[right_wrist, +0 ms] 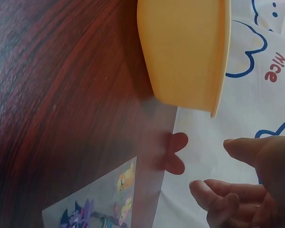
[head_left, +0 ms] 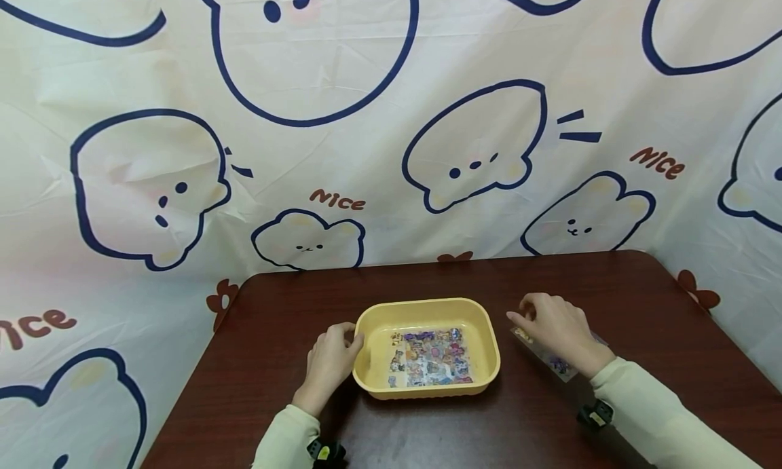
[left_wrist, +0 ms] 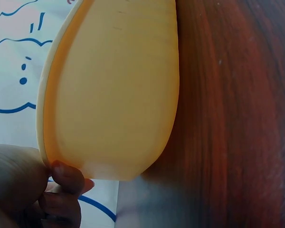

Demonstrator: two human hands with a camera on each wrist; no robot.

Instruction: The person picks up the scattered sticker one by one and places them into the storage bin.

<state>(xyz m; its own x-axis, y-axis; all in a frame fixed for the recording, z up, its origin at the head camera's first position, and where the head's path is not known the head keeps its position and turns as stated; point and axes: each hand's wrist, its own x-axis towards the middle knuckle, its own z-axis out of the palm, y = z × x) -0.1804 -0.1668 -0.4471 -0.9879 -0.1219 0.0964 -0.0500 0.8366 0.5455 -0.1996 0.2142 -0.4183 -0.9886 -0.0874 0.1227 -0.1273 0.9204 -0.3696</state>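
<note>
A yellow plastic tray (head_left: pixel 374 320) stands on the table, with sheets of small colourful cartoon stickers (head_left: pixel 436 359) lying flat inside. My left hand (head_left: pixel 328 362) grips the tray's left rim, its thumb on the edge and fingers bent beneath it in the left wrist view. To the right of the tray, my right hand (head_left: pixel 557 328) hovers over a clear sheet of pony stickers (right_wrist: pixel 104 204) on the tabletop. Between its thumb and forefinger there is a gap with nothing in it. Part of that sheet is hidden under the hand in the head view.
The dark red-brown wooden table (head_left: pixel 293 299) has rounded far corners. Behind and beside it hangs a white cloth (head_left: pixel 342 163) with blue-outlined cartoon bears. Each wrist wears a small black camera (head_left: pixel 595 415).
</note>
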